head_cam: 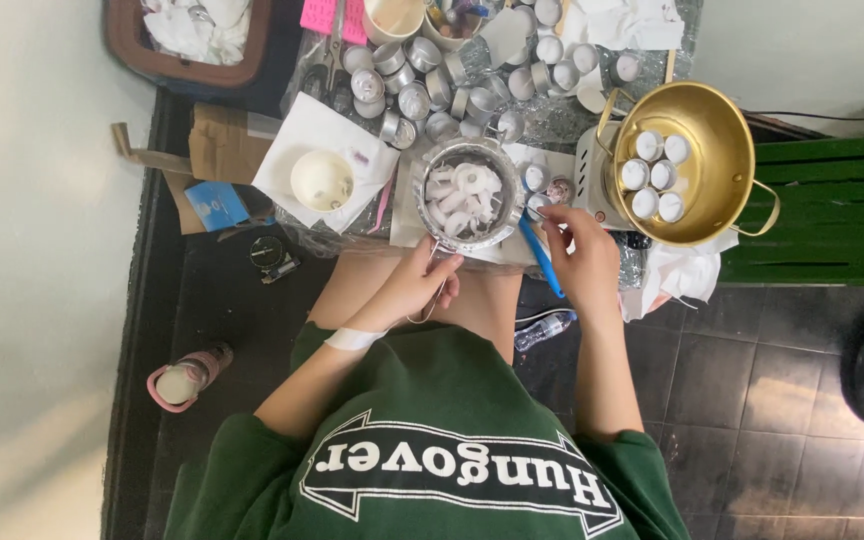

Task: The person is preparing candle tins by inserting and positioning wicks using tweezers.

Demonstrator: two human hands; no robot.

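Strainer: a round metal strainer (469,193) stands on white paper at the near edge of the table; it is full of white wax pieces (460,192), some ring-shaped, some broken bits; its wire handle goes down toward the person.
Left hand: the left hand (414,290) is closed around the wire handle, just below the strainer rim; a white band is on the wrist.
Right hand: the right hand (581,258) grips a blue tool (542,258) that runs slanted under the fingers; the fingertips pinch something small just beside the strainer's right rim; what it is, I cannot tell.
Pot: a gold pot (722,165) is right of the strainer, with six white tealights (655,175) inside.
Cups: many empty metal cups (422,85) lie behind the strainer; some are tilted.
Bowl: a white bowl (321,180) rests on a napkin, left of the strainer.
Floor: a pink bottle (188,377) lies on the dark floor, well apart from the hands.
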